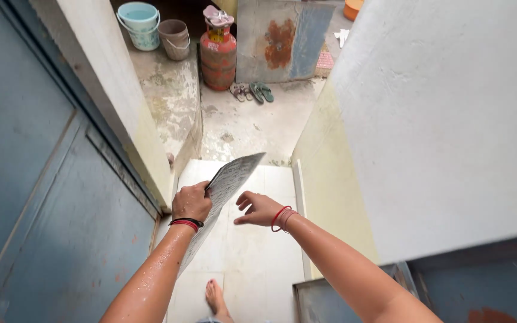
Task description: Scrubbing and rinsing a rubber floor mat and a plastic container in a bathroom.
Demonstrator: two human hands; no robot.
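Note:
My left hand (pixel 191 201) grips the edge of a flat grey speckled mat (pixel 230 178), held up on a slant over a pale tiled threshold (pixel 252 257). The mat's far corner points up and to the right. My right hand (pixel 258 209) hovers just right of the mat with fingers spread, holding nothing and not touching it. Both wrists carry red bands; the left forearm is wet. My bare foot (pixel 215 297) stands on the tiles below.
A blue-grey door (pixel 43 197) fills the left; white walls (pixel 444 119) flank the doorway. Beyond lie a stained concrete yard, a red gas cylinder (pixel 218 54), two buckets (pixel 140 24), sandals (pixel 252 91) and a rusty metal panel (pixel 282 39).

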